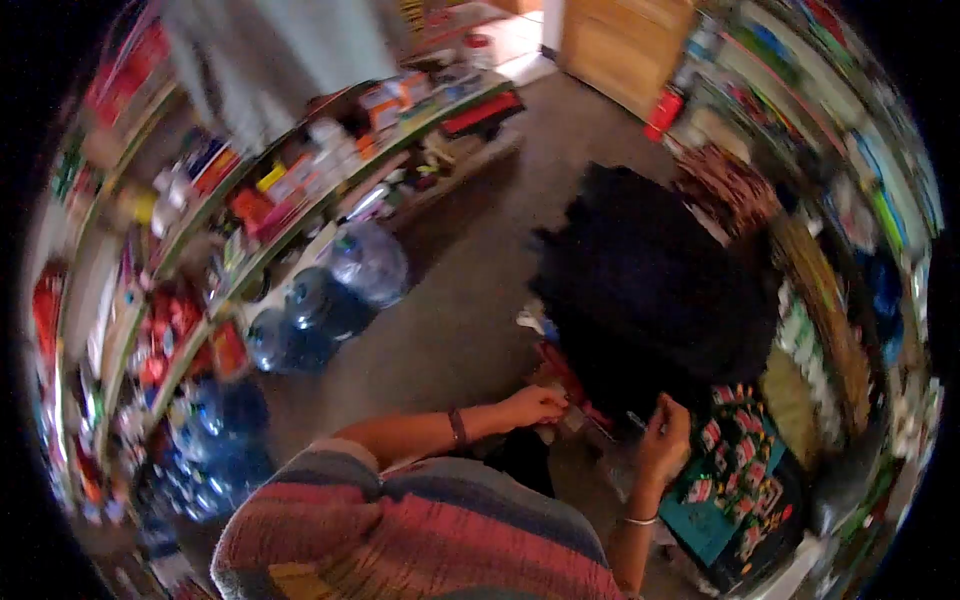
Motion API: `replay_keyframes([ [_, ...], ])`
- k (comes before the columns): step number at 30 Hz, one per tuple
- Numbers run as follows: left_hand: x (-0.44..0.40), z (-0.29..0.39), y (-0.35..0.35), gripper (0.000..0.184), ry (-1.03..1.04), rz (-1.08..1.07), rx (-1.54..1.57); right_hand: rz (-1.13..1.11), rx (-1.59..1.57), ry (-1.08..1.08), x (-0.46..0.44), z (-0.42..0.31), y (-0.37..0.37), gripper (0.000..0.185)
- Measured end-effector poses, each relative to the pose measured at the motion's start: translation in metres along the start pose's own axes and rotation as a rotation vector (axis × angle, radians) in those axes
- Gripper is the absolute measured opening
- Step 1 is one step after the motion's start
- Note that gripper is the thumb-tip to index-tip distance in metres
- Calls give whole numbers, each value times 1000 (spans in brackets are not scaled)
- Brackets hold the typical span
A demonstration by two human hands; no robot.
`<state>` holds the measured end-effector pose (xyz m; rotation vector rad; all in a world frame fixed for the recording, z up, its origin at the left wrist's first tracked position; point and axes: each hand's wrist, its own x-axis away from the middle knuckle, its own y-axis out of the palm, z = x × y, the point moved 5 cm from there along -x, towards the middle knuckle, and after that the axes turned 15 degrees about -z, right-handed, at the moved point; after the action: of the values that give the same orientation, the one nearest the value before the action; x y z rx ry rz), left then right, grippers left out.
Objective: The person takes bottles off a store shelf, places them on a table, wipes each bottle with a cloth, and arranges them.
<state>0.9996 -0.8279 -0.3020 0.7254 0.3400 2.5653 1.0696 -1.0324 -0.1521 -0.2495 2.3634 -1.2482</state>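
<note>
My left hand (pixel 537 405), with a dark band at the wrist, is in front of my body, its fingers curled together. To its right, my right hand (pixel 667 440) is raised with the fingers bent and the thumb close to them, a light bangle on its wrist. Whatever either hand pinches is too small and blurred to make out. Just beyond both hands lies a large black bundle (pixel 650 280) with a ragged edge, perhaps cloth or plastic. Beside my right hand are small green-and-red packets (pixel 735 460) on a teal box (pixel 705 520).
Shelves (pixel 290 230) crowded with goods curve along the left, with large blue water jugs (pixel 325 300) on the floor below. More stocked shelves (pixel 800 90) line the right. A wooden door (pixel 625 50) stands at the back, near a red container (pixel 664 112). Grey cloth (pixel 280 60) hangs upper left.
</note>
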Motion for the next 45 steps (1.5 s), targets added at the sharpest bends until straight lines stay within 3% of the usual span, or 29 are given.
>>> replay_keyframes([
  [8,232,-85,-113,26,320,318,368,-447,-380,-565,16,-321,181,13],
  [11,335,-125,-165,27,357,525,287,-566,-546,-826,48,-430,235,15],
  [14,445,-147,-189,23,348,892,283,-704,-548,-961,71,-517,259,15],
  [20,565,-186,-180,30,536,1238,579,-950,-587,-1088,94,-613,306,14],
  [24,624,-201,-186,29,719,1332,724,-1094,-652,-1154,119,-682,345,13],
  [32,761,-238,-278,32,748,1496,637,-1119,-729,-1265,129,-839,447,13],
  [33,787,-228,-287,33,670,1497,653,-1103,-781,-1267,129,-870,452,12],
  [38,896,-206,-338,24,682,1680,444,-1075,-862,-1313,127,-999,467,11],
  [39,914,-199,-343,22,686,1732,441,-935,-880,-1429,126,-1022,464,12],
  [42,992,-174,-363,19,532,1946,40,-826,-923,-1502,112,-1101,460,9],
  [43,1022,-164,-370,18,370,2133,-322,-798,-948,-1512,106,-1129,457,10],
  [45,1093,-120,-375,20,359,2196,-702,-703,-952,-1561,96,-1188,442,11],
])
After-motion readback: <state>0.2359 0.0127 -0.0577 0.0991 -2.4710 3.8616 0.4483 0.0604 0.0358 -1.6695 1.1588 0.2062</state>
